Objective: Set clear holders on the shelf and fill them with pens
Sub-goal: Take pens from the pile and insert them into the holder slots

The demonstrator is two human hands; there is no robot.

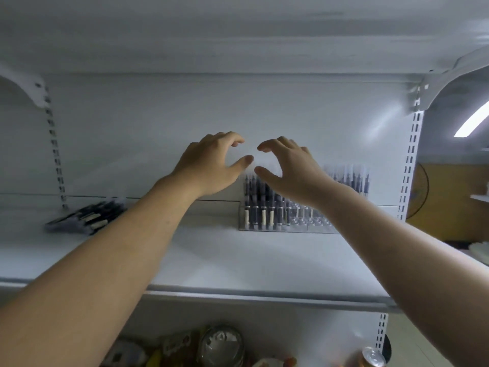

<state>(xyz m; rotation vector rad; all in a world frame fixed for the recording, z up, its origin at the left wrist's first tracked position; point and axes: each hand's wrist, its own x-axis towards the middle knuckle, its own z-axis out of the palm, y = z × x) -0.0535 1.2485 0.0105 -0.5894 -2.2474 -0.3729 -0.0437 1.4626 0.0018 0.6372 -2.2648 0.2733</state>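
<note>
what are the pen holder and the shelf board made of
Pen holder: clear, glossy plastic, probably acrylic; the pens show through its walls. Shelf board: looks like white painted sheet metal with a soft sheen, hung on slotted uprights, though the blurred picture leaves this open.

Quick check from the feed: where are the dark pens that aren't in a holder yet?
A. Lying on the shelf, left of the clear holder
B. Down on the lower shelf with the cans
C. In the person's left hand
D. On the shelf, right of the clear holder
A: the bundle of dark pens lies flat on the shelf by the left upright, well apart from the clear holder, which stands right of centre.
</note>
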